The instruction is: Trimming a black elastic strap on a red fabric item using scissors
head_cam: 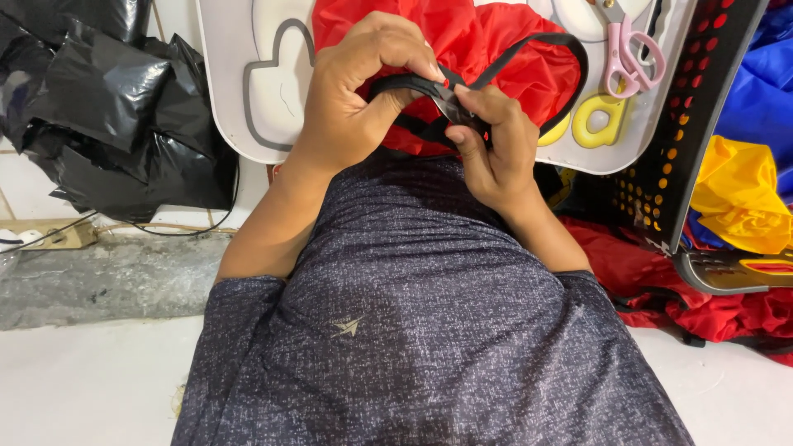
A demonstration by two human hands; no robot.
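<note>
Left hand (363,91) and right hand (489,144) both pinching black strap (570,49) of red fabric bag (487,41), held above lap. Risk: strap slipping from pinch, twisting; pink scissors (629,51) near loop, possible snag.

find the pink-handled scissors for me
In the head view, the pink-handled scissors lie at the upper right on the white board, right of the red fabric, beside the black perforated basket.

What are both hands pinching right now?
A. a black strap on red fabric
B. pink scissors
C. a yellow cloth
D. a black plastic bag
A: the left hand and right hand both grip the black strap, which loops over the red fabric; the pink scissors lie untouched on the white board.
</note>
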